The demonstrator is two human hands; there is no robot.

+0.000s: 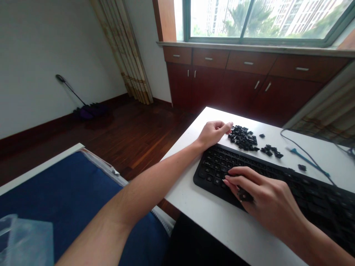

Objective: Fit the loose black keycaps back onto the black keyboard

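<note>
A black keyboard (219,188) lies along the white table, its left end showing exposed key positions. My right hand (263,195) is over it with curled fingers, the fingertips at the lower left keys. Dark keycaps (244,195) show in the hollow under that hand; how many is unclear. Beyond the keyboard's back edge, my left hand (213,133) rests on the table, thumb and index finger pressed together. Its fingertips are beside a pile of loose black keycaps (243,138). Whatever they pinch, if anything, is too small to make out.
More keycaps (271,150) lie right of the pile. A blue tool (307,159) and a dark cable (299,142) are behind the keyboard. A blue, zip-edged surface (91,192) stands left of the table (191,207), bearing a pale plastic bag (30,240). Cabinets (210,85) line the window wall.
</note>
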